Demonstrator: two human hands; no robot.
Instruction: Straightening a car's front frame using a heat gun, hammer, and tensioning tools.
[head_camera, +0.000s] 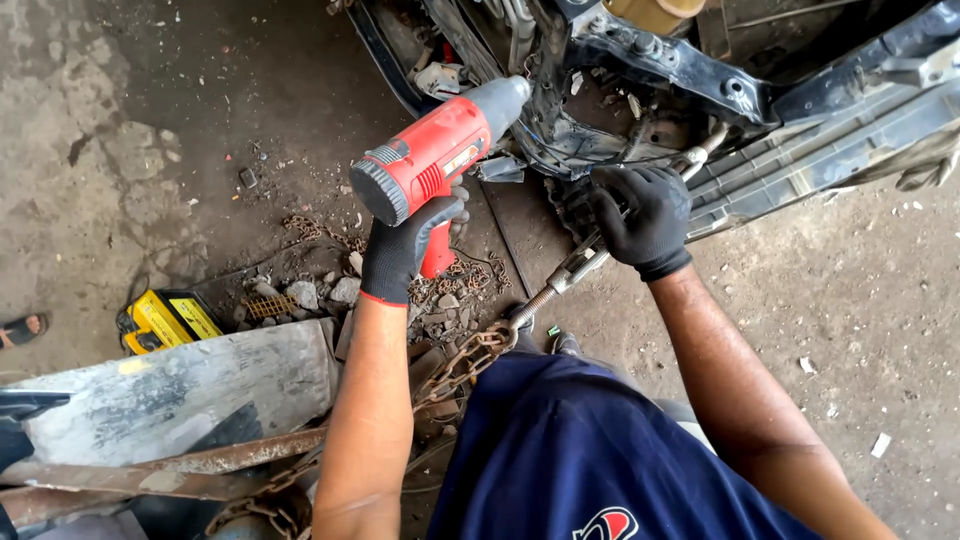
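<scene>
Setting: stained, cracked concrete floor of a workshop, littered with small stones, scraps and a rusty chain. A dented grey sheet-metal panel lies at lower left over rusted bars; a yellow and black box-shaped case sits just beyond it, contents not visible. A sandalled foot of another person shows at the left edge.

Work item: red and grey handheld power drill, nose pressed into the dark, torn metal front frame of a vehicle, above the floor.

Left hand, black glove, fingers clamped round the drill's grip.

Right hand, black glove, fingers closed on a long steel threaded rod with a hooked end; the rod runs from the frame down to the chain
</scene>
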